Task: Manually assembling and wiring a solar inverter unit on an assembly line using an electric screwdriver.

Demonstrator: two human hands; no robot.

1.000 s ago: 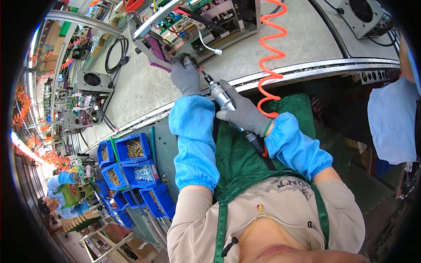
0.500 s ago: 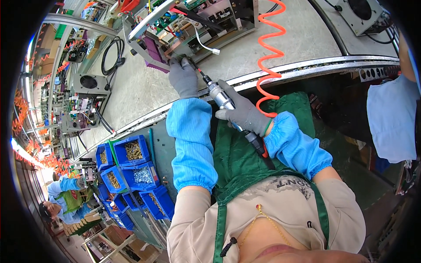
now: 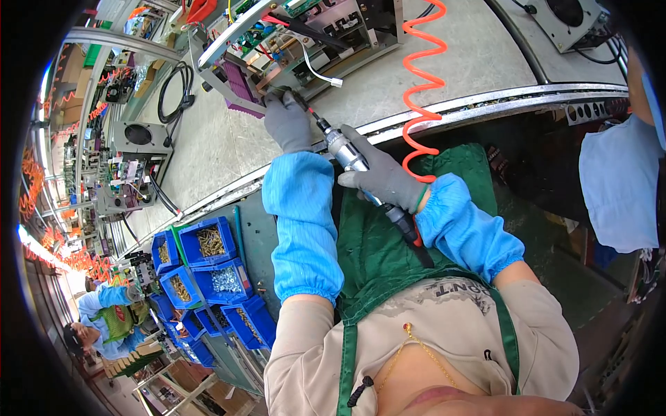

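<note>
Driver set to the chassis edge, screw not visibly seated

Right hand (image 3: 385, 177) wraps the pneumatic screwdriver (image 3: 347, 154) (orange coiled hose (image 3: 420, 90) trailing); left hand (image 3: 288, 123) pinches near its tip at the open electronics chassis (image 3: 291, 35) on the conveyor (image 3: 444, 62).

1. Left hand (image 3: 288, 121), grey-gloved, reaches forward with its fingers curled down, forearm in a blue sleeve.
2. Right hand (image 3: 385, 177), grey-gloved, is clenched in a fist, its blue-sleeved forearm bent inward.

Grey workbench (image 3: 458, 62), open chassis (image 3: 305, 31), fan units (image 3: 139, 133)
</note>
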